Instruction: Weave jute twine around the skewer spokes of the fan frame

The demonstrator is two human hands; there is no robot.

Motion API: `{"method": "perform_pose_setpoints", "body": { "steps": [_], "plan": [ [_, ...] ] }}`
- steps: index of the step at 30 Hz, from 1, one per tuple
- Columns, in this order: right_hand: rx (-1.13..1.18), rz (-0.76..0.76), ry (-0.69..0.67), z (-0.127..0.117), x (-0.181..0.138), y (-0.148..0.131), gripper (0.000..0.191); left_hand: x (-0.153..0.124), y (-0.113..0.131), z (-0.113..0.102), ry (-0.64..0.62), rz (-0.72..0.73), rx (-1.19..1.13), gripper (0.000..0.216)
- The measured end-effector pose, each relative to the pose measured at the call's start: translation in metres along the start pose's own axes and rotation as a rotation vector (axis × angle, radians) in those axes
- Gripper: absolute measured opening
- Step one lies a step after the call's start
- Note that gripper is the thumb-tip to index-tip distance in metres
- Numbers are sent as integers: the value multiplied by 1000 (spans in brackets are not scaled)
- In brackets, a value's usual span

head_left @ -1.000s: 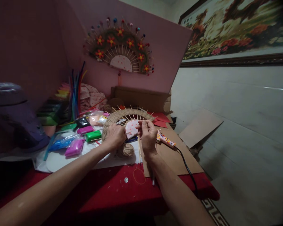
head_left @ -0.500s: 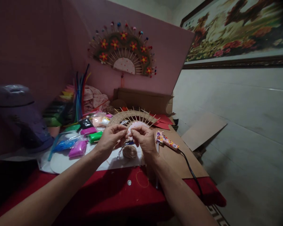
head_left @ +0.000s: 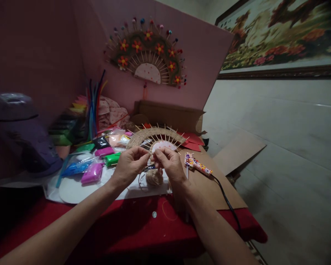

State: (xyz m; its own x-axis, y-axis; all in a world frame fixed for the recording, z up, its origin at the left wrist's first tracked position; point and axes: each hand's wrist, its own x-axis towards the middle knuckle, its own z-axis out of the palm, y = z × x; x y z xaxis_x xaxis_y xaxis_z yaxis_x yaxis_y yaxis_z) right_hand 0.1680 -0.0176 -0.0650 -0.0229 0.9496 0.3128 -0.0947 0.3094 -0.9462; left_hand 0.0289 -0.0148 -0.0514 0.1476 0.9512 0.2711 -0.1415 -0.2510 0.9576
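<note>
My left hand (head_left: pixel 131 163) and my right hand (head_left: pixel 170 165) are raised over the table, their fingertips pinched close together. Whatever lies between the fingers is too small to make out. Just behind them rests a half-round fan (head_left: pixel 140 137) of thin sticks wound with brown twine, with a pink spotted centre piece (head_left: pixel 164 145) partly covered by my right hand. Below my fingers sits a ball of twine (head_left: pixel 154 177), a loose loop at its left side.
A flowered glue gun (head_left: pixel 198 165) with a black cord lies right, on a cardboard sheet (head_left: pixel 217 191). Coloured clay packets (head_left: pixel 92 173) are heaped left, near a purple flask (head_left: pixel 24 136). A finished fan (head_left: pixel 147 71) hangs on the pink board behind. Red cloth (head_left: pixel 121 224) covers the front.
The view has shifted slightly, so most things appear a little farther right. Both hands stay pinched near each other, the right wrist slightly turned.
</note>
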Motion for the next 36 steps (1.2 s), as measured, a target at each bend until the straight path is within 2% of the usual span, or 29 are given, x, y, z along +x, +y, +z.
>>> {"method": "perform_pose_setpoints", "body": {
  "steps": [7,10,15,19,28,36],
  "plan": [
    [33,-56,-26,0,-2,-1,21,1,-5,-4,-32,139,138,17],
    [30,-34,-34,0,-3,-4,20,-1,-6,-5,-29,189,212,18],
    [1,5,-30,-1,-2,-3,32,-3,-9,-5,0,276,295,16],
    [-23,-35,-40,-1,-2,-2,31,-2,-11,-5,-4,316,346,15],
    [-33,-114,-48,-1,-2,-2,23,-2,-9,-5,-24,224,291,21],
    [-248,-287,-8,-3,-3,-1,17,-1,-6,-3,-69,81,159,26]
  ]
}}
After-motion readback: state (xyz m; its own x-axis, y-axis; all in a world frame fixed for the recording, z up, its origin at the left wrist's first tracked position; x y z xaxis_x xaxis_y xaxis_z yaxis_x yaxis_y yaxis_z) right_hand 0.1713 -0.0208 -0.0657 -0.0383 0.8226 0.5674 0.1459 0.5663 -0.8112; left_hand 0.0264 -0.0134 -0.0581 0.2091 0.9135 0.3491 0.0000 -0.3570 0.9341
